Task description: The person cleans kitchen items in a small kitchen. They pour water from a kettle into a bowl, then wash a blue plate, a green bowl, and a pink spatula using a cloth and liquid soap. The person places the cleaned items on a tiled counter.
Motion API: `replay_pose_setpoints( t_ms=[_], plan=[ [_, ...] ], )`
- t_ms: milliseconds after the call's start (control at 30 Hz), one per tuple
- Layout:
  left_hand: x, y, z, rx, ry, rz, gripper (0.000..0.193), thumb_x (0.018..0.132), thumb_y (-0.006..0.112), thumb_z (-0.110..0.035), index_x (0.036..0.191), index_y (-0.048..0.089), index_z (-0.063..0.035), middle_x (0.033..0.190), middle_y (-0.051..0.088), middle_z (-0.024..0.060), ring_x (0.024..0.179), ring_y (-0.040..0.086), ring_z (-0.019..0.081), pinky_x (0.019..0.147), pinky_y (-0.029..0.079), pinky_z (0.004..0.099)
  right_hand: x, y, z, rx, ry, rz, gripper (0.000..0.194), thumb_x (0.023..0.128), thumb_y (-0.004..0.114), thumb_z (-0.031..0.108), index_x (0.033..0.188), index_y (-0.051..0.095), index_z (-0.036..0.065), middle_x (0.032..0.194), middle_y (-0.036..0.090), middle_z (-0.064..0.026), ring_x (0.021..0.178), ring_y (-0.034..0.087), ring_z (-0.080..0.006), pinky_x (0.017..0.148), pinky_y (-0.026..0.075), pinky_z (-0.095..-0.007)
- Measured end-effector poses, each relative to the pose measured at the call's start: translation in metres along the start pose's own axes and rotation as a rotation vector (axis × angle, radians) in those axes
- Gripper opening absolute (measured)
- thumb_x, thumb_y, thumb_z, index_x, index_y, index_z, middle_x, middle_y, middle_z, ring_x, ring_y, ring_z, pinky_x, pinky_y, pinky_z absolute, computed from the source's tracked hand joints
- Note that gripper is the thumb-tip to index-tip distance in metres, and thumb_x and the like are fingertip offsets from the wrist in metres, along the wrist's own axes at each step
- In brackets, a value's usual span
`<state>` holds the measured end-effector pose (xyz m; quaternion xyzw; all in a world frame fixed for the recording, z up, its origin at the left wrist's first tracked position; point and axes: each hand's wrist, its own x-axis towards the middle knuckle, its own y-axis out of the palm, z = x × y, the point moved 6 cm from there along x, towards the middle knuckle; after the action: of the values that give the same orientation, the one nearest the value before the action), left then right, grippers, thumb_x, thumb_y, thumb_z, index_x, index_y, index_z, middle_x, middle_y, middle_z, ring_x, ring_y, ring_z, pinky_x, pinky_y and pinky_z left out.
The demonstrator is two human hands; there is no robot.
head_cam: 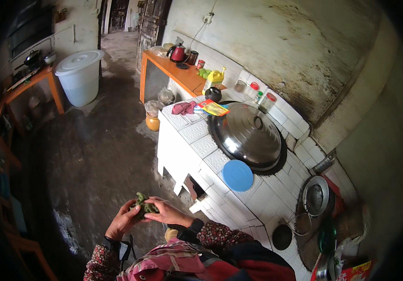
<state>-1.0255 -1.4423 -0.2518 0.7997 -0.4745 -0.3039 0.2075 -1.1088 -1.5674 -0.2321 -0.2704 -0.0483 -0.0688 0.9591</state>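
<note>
A small bunch of green, curled leafy vegetable (pixel 141 207) is held in front of my body, over the dark floor. My left hand (pixel 125 218) grips it from the left, thumb on top. From the right, my right hand (pixel 168 211) closes its fingers around the same bunch. The exact kind of plant cannot be told. To the right, the white tiled stove (pixel 201 144) bears a large metal wok lid (pixel 250 133) and a round blue plastic lid (pixel 237 175) in front of it.
An orange table (pixel 173 72) holds a red electric kettle (pixel 178 53) and a yellow jug (pixel 215 80). A lidded white plastic barrel (pixel 78 79) stands on the floor at the upper left. Jars line the stove's back edge. A metal pan (pixel 315 195) lies at the right.
</note>
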Motion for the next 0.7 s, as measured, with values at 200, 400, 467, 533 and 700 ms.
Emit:
replay_pose_setpoints(
  t_ms=[200,400,467,533,700],
  plan=[
    [0.061,-0.051,-0.038,0.181,0.165,-0.085,0.037,0.092,0.059,-0.012,0.126,0.048,-0.0026,0.119,0.058,0.0112,0.104,0.061,0.025,0.083,0.056,0.042,0.101,-0.059,-0.066,0.495,0.124,0.037,0.054,0.09,0.065,0.021,0.135,0.044,0.001,0.133,0.051,-0.0106,0.111,0.057,-0.0214,0.094,0.046,-0.0324],
    [0.096,-0.101,-0.089,0.367,0.384,-0.26,0.04,0.092,0.055,-0.03,0.122,0.049,-0.0056,0.123,0.056,0.011,0.109,0.058,0.0234,0.086,0.052,0.0374,0.155,-0.276,-0.306,0.884,0.432,-1.123,0.028,0.089,0.066,0.029,0.103,0.062,0.005,0.077,0.058,-0.0041,0.066,0.056,-0.0121,0.057,0.048,-0.0251],
    [0.104,-0.121,-0.09,0.135,0.288,-0.334,0.045,0.091,0.055,-0.037,0.124,0.049,-0.007,0.122,0.057,0.0106,0.107,0.059,0.0235,0.084,0.052,0.0359,0.171,-0.314,-0.336,0.882,0.433,-1.29,0.04,0.085,0.071,0.04,0.1,0.063,0.004,0.077,0.057,-0.0046,0.064,0.053,-0.012,0.054,0.045,-0.0243],
    [0.114,-0.151,-0.091,0.387,0.398,-0.418,0.043,0.092,0.056,-0.033,0.126,0.048,-0.0087,0.12,0.057,0.01,0.105,0.06,0.0236,0.083,0.052,0.0356,0.173,-0.346,-0.378,0.757,0.51,-1.451,0.053,0.082,0.073,0.044,0.11,0.061,0.0,0.087,0.061,-0.0085,0.072,0.058,-0.0152,0.058,0.048,-0.0259],
    [0.132,-0.172,-0.1,0.055,0.264,-0.46,0.036,0.091,0.06,-0.026,0.122,0.051,-0.011,0.113,0.06,0.0067,0.101,0.06,0.0209,0.079,0.053,0.0339,0.167,-0.387,-0.438,0.862,0.51,-1.748,0.062,0.081,0.075,0.043,0.118,0.055,-0.002,0.098,0.064,-0.0133,0.076,0.061,-0.0218,0.066,0.055,-0.0295]
  ],
)
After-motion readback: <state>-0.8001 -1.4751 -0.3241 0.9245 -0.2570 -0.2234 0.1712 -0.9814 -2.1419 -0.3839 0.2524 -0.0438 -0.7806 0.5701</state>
